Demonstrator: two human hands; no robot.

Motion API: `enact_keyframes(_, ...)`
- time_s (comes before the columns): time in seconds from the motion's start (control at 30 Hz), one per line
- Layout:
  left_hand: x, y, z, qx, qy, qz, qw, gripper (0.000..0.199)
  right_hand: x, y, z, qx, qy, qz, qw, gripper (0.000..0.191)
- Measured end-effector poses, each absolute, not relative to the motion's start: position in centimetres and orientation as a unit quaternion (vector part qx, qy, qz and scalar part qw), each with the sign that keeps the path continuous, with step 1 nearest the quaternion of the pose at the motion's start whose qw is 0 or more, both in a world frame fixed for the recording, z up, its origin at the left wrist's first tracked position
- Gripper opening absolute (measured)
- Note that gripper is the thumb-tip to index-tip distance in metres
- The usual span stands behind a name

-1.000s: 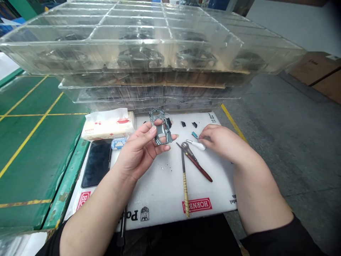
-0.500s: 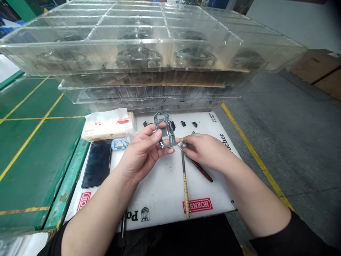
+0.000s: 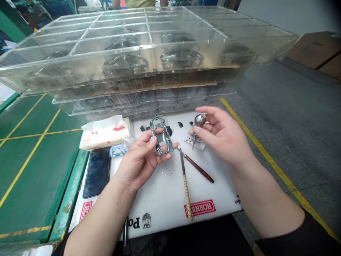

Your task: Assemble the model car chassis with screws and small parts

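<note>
My left hand (image 3: 141, 156) grips a small grey-green model car body shell (image 3: 162, 140), thumb on its near side and fingers behind and below. The shell has open window and roof gaps. To its right, my right hand (image 3: 221, 131) is raised, closed on a small hand tool with a rounded shiny metal knob (image 3: 199, 120); its thin pointed tip faces down. On the white foam mat beneath lie a dark red-handled blade tool (image 3: 199, 169) and a file with a yellow wrapped handle (image 3: 186, 192). A small clear-handled tool (image 3: 197, 144) lies under my right hand.
Stacked clear trays (image 3: 128, 81) with car bodies in compartments stand behind the foam mat (image 3: 154, 202). At left are a tissue pack (image 3: 105, 137), a blue-and-white packet (image 3: 118, 150) and a phone (image 3: 96, 174). Small black parts (image 3: 180, 124) lie near the trays.
My right hand has moved up and right, away from the blade tool, and now holds the knobbed tool raised. My left hand still grips the car body shell, slightly lower in view.
</note>
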State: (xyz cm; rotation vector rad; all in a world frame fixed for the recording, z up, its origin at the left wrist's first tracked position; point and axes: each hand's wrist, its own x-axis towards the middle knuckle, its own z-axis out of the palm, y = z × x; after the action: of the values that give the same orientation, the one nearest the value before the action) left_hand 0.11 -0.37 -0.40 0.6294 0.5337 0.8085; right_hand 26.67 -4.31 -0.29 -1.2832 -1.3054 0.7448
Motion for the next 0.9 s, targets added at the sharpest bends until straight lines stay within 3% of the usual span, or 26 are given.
enact_keyframes(0.1, 0.2, -0.5, -0.5, 0.296, 0.249, 0.367, 0.846, 0.026, 26.0, -4.5, -0.1, -0.461, -0.526, 0.262, 0.665, 0.036)
enact_keyframes(0.23, 0.5, -1.0, -0.6, 0.304, 0.216, 0.324, 0.869, 0.025, 24.9, -5.2, 0.0, -0.421, -0.542, 0.163, 0.709, 0.032)
enact_keyframes(0.57, 0.5, -1.3, -0.5, 0.316, 0.204, 0.286, 0.881, 0.029, 24.4, -5.3, 0.1, -0.344, -0.607, 0.049, 0.715, 0.052)
enact_keyframes(0.73, 0.5, -1.3, -0.5, 0.324, 0.211, 0.267, 0.883, 0.033, 24.5, -5.3, 0.0, -0.338, -0.614, 0.037, 0.712, 0.052)
enact_keyframes(0.9, 0.5, -1.3, -0.5, 0.33, 0.215, 0.263, 0.881, 0.031, 24.4, -6.0, 0.0, -0.427, -0.58, 0.089, 0.687, 0.04)
